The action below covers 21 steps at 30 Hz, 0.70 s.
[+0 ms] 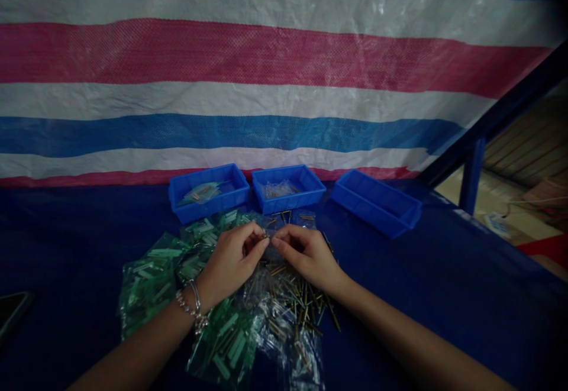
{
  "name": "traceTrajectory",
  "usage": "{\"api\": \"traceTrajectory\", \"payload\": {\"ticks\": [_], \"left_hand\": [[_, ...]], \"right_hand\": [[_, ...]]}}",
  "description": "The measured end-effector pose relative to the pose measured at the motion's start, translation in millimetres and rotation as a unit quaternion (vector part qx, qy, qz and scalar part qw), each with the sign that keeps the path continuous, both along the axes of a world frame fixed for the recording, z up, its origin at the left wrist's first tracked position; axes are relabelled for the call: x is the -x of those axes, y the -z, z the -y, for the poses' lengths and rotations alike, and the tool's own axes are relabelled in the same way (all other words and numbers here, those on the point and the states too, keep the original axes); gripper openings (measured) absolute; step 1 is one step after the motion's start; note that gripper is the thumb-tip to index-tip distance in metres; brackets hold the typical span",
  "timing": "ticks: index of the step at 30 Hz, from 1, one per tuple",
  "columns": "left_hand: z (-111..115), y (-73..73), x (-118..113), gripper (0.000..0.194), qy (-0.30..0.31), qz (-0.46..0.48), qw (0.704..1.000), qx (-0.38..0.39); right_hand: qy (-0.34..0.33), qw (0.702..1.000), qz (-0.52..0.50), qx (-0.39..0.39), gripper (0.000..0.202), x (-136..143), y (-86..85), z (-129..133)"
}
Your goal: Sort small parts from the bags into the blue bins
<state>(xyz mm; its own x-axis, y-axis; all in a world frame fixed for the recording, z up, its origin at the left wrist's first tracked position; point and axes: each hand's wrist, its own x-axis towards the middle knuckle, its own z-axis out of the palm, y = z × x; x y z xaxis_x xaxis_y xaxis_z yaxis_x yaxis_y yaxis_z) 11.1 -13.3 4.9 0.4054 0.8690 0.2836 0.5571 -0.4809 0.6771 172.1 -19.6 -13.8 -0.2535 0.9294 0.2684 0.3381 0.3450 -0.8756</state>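
My left hand [237, 255], with bracelets at the wrist, is closed in a pinch over the pile. Facing it, my right hand [308, 255] also pinches, its fingertips almost touching the left ones. Whatever lies between the fingertips is too small and dark to name. Beneath and between the hands are clear plastic bags [270, 326], some with brass-coloured pins inside. Loose thin metal pins [306, 305], brass and dark, lie heaped below my right hand. Green-tinted bags [148, 284] holding pale strips spread out beside my left hand.
Three blue bins stand along the back: the left bin [213, 206] holds pale green packets, the middle bin [293, 203] clear bags, the right bin [377, 213] shows nothing inside. Behind them hangs a striped tarp [222, 54]. A dark flat device [13, 314] lies at far left.
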Motion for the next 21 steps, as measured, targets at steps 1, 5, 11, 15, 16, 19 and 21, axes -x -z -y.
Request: {"api": "traceTrajectory", "payload": {"ticks": [1, 5, 11, 15, 16, 19, 21], "left_hand": [[0.0, 0.0, 0.0, 0.008, 0.001, 0.001, 1.000, -0.003], [0.6, -0.6, 0.1, 0.009, -0.009, 0.000, 1.000, -0.025], [0.9, -0.9, 0.3, 0.007, -0.012, 0.005, 0.999, -0.032], [0.2, 0.3, 0.5, 0.007, -0.010, 0.013, 0.999, -0.031], [0.2, 0.6, 0.5, 0.006, -0.011, 0.014, 0.999, -0.032], [0.5, 0.8, 0.4, 0.007, -0.010, 0.013, 0.999, -0.031], [0.8, 0.3, 0.2, 0.007, -0.007, 0.013, 0.999, -0.030]], "right_hand": [[0.000, 1.000, 0.001, 0.001, 0.017, 0.0, -0.3, 0.2], [-0.006, 1.000, 0.010, 0.000, 0.017, 0.2, -1.3, 0.3], [-0.005, 1.000, 0.014, -0.002, 0.016, -0.4, -0.7, 0.3], [-0.006, 1.000, 0.014, 0.001, 0.016, -0.3, -1.5, 1.1], [-0.005, 1.000, 0.014, 0.001, 0.015, -0.3, -1.6, 1.1], [-0.004, 1.000, 0.015, -0.002, 0.015, -0.2, -1.4, 0.8], [-0.004, 1.000, 0.016, -0.003, 0.016, -0.2, -1.1, 0.5]]}}
